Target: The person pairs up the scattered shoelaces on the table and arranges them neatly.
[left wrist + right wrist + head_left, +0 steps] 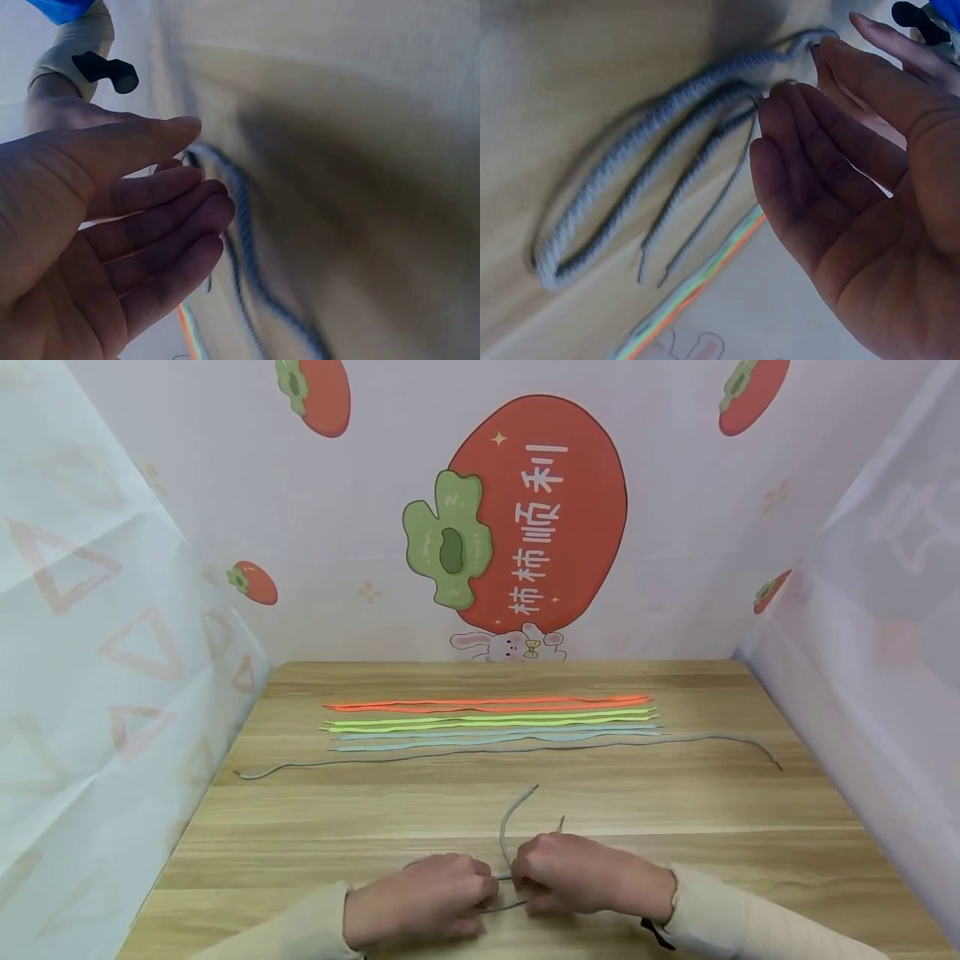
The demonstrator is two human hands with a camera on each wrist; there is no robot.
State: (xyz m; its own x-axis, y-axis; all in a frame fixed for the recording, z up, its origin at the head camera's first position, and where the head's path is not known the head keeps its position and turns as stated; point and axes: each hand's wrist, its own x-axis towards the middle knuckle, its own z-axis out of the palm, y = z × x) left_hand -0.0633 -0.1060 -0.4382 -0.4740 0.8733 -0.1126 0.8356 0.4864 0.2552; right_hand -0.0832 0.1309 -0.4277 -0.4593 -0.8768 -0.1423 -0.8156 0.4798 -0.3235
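A grey round shoelace [503, 835] is bent into loops on the table at the front centre. In the right wrist view, a bend of this shoelace [660, 115] and two tipped ends lie beside the fingers. My right hand [573, 872] pinches the lace between thumb and fingers. My left hand [427, 897] is just left of it, over the lace, its fingers loosely bent. The left wrist view shows the left hand [142, 225] with thumb and fingers apart, the lace passing close to the fingertips. Part of the lace is hidden under both hands.
Behind the hands, a second grey shoelace [450, 752] stretches across the wooden table [337, 827]. Farther back lie flat laces in rows: light blue laces [450, 740], yellow-green laces [450, 723] and orange laces [450, 703]. A printed cloth [360, 510] encloses the back and sides.
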